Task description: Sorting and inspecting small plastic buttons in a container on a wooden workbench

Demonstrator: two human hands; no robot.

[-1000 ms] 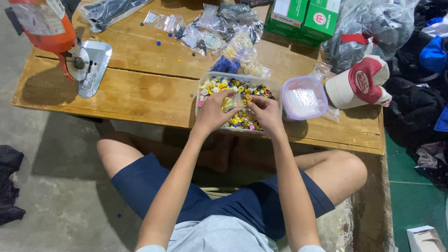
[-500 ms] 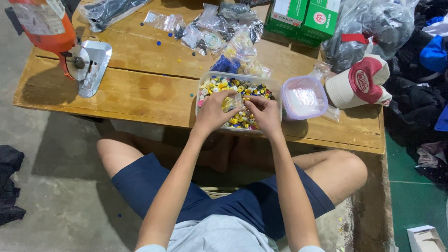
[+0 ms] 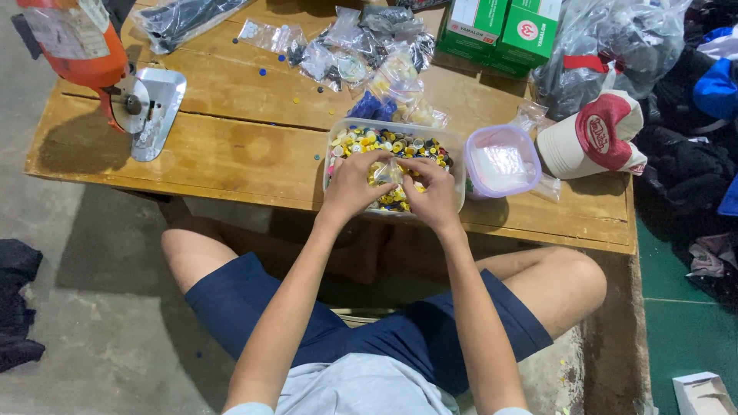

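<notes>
A clear plastic tray full of small coloured buttons, mostly yellow, sits near the front edge of a low wooden table. Both of my hands are over this tray. My left hand and my right hand meet in the middle, fingertips pinching a small clear plastic bag with yellow pieces in it. I sit at the table with my knees under and beside it.
A round lilac-rimmed tub stands right of the tray, a red and white cap beyond it. Several small plastic bags, green boxes and an orange cutting machine lie on the table. Dark clothing is heaped at right.
My hands have stayed over the tray, the fingers shifting slightly around the small bag. Nothing else has moved.
</notes>
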